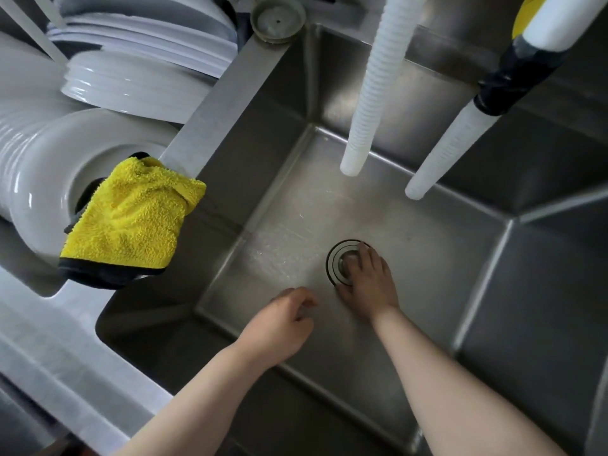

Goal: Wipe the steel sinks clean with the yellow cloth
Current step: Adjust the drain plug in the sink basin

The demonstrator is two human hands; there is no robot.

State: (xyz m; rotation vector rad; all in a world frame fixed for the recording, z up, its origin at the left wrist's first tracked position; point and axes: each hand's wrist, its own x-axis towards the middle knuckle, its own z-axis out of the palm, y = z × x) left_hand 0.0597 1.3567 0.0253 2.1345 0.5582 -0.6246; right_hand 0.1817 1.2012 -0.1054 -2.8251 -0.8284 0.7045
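The yellow cloth (pixel 131 218), edged in black, is draped over the steel divider (pixel 217 103) on the left rim of the steel sink (pixel 460 278), hanging partly into the basin and partly over the neighbouring compartment; it is held by neither hand. In the floor of the sink a round drain (pixel 339 261) is set, and a metal stopper (pixel 349 258) is seen at its middle. The right hand (pixel 368 284) is reached down onto the drain, its fingers laid over the stopper; whether the stopper is gripped or merely touched cannot be told. The left hand (pixel 283 324) is held just beside it, nearer the front wall of the basin, with the fingers loosely curled and nothing seen in them. Above the basin two white ribbed hoses are hung: one hose (pixel 371 87) ends over the back of the floor, and a second hose (pixel 444 153), joined with black tape (pixel 516 83) to a smooth white pipe, ends further right. In the compartment to the left, stacks of white plates (pixel 138 60) are stood on edge, the cloth lying against the nearest plate. A round grey lid (pixel 278 19) is rested on the far corner of the rim
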